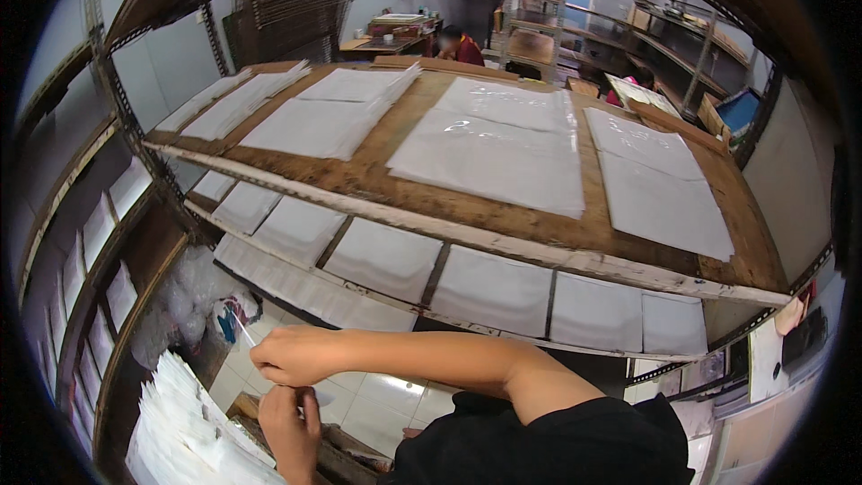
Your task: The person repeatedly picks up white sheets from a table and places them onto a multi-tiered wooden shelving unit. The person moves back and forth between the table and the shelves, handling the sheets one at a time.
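My right hand (294, 354) is closed, its arm reaching across from the right. A thin white strip (242, 330) sticks out past its fingers toward the upper left; whether it is cord, plastic or a stick I cannot tell. Directly below, my left hand (289, 422) has its fingers curled and its thumb raised, close against the right wrist. What it holds, if anything, is hidden. A small pale piece (328, 397) shows beside the left thumb. To the left of my left hand rises a tall, ragged-edged stack of white sheets (184, 427).
A wooden shelf (368, 175) ahead bears several piles of white sheets (498, 139). More sheets (498, 287) lie on the tier beneath. Clear plastic bags (184, 292) are heaped on the left. Metal racks (90, 287) line the left side. A person (462, 47) sits beyond the shelf.
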Demonstrator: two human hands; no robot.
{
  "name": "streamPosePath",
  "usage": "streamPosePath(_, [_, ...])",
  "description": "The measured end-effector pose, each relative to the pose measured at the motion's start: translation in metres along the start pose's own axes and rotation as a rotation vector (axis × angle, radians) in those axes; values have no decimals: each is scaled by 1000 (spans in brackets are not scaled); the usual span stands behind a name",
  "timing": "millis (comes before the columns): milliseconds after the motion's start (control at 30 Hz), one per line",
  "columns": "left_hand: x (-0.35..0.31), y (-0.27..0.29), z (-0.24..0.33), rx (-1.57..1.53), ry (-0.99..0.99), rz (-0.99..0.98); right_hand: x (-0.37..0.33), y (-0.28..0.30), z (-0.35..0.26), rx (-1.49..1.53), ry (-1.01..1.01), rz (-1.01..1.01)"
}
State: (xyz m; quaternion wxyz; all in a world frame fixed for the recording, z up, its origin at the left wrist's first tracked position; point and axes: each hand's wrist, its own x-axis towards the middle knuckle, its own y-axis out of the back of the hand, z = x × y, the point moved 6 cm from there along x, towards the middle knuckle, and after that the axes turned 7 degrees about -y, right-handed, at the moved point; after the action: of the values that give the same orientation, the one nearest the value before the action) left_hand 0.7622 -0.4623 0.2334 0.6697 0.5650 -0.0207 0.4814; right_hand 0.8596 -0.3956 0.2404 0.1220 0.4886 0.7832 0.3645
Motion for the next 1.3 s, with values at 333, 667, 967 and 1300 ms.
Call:
streamPosePath(333, [-25, 2, 39, -233, -129, 1041, -280, 222, -92, 55, -170, 641])
streamPosePath(667, [-176, -359, -59, -428, 627, 104, -568, 321, -84, -415, -668, 1343])
streamPosePath(967, [-407, -450, -58, -181, 740, -724, -586, 295, -54, -701, -1081, 1038])
streamPosePath(1300, [-356, -420, -95, -348, 897, -508, -586, 297, -61, -705, -1153, 998])
